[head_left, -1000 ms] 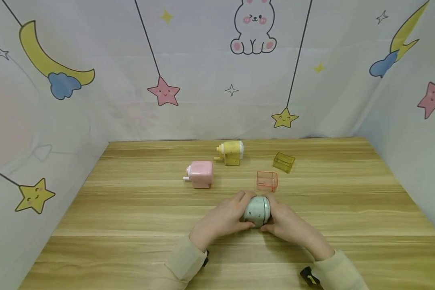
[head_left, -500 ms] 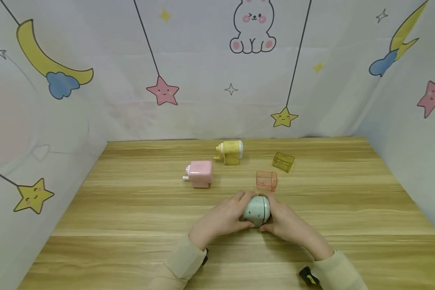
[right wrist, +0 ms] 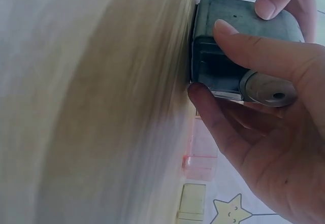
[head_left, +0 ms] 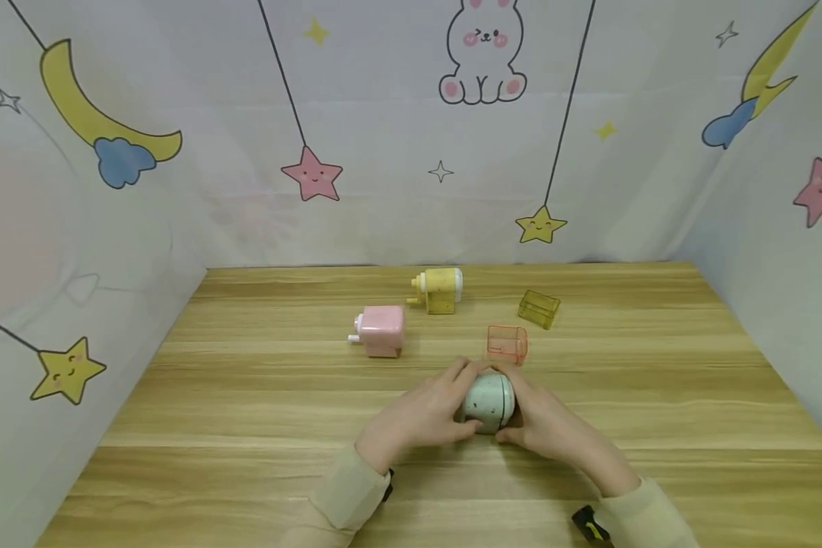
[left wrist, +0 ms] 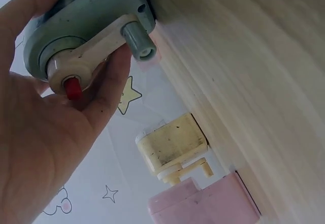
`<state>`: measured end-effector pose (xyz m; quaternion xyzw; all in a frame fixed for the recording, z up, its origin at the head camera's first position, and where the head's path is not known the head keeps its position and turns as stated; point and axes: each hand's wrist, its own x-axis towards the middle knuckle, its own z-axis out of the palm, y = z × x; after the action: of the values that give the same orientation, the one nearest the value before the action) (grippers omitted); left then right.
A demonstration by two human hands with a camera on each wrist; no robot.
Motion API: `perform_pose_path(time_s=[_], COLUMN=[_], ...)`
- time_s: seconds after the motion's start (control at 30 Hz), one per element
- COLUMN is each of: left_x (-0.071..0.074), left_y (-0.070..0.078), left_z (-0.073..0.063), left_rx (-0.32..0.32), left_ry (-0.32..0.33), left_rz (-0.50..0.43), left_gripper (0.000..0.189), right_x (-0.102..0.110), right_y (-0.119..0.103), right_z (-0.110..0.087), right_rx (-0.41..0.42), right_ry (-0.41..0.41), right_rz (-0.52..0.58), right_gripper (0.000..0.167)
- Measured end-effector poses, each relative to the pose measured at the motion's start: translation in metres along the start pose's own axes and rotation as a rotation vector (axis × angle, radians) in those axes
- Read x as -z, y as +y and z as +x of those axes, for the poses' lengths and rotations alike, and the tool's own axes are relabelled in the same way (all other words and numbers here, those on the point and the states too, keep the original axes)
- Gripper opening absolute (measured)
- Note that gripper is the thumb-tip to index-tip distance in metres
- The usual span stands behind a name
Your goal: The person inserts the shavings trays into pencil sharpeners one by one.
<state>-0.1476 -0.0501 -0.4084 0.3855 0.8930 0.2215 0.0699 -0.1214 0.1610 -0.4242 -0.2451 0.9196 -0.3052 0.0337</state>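
Observation:
A pale green crank pencil sharpener (head_left: 489, 401) stands low over the table between my two hands. My left hand (head_left: 430, 411) grips its crank-side end, thumb toward me and fingers on the far side. In the left wrist view, the pale crank arm (left wrist: 104, 42) ends in a green knob, and a small red piece (left wrist: 73, 88) sticks out at the hub. At the other end, my right hand (head_left: 551, 422) holds the sharpener with thumb and fingers. A dark see-through drawer (right wrist: 218, 70) and a round disc with a hole (right wrist: 269, 88) show there in the right wrist view.
Beyond my hands stand a pink pencil sharpener (head_left: 382, 329) and a yellow pencil sharpener (head_left: 441, 289). A clear red-edged box (head_left: 507, 345) lies just past the green one, with a clear dark-yellow box (head_left: 539, 308) farther right. A printed cloth (head_left: 383, 221) borders the wooden table.
The head view has shifted slightly. Both hands keep hold of the green pencil sharpener in nearly the same spot.

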Motion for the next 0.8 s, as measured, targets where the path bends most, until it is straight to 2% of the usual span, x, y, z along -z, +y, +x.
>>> perform_pose_path(time_s=[0.1,0.23,0.43,0.6,0.8], left_x=[0.002,0.005,0.010,0.018,0.025], left_y=[0.001,0.001,-0.002,-0.006,-0.014], left_z=[0.000,-0.002,-0.007,-0.011,-0.015], left_rx=[-0.013,-0.042,-0.075,-0.106,-0.124], left_ry=[0.017,0.048,0.072,0.095,0.163], left_rz=[0.025,0.097,0.169,0.225,0.306], left_gripper=[0.080,0.079,0.083,0.077,0.069], right_x=[0.002,0.005,0.006,0.010,0.016], right_y=[0.000,0.001,0.007,0.009,0.010], right_z=[-0.002,-0.003,-0.003,-0.004,0.000], right_rx=[-0.007,0.014,0.081,0.089,0.061], right_ry=[-0.002,0.001,0.031,0.076,0.143], right_rz=[-0.010,-0.030,-0.061,-0.088,-0.142], right_gripper=[0.098,0.096,0.075,0.062,0.065])
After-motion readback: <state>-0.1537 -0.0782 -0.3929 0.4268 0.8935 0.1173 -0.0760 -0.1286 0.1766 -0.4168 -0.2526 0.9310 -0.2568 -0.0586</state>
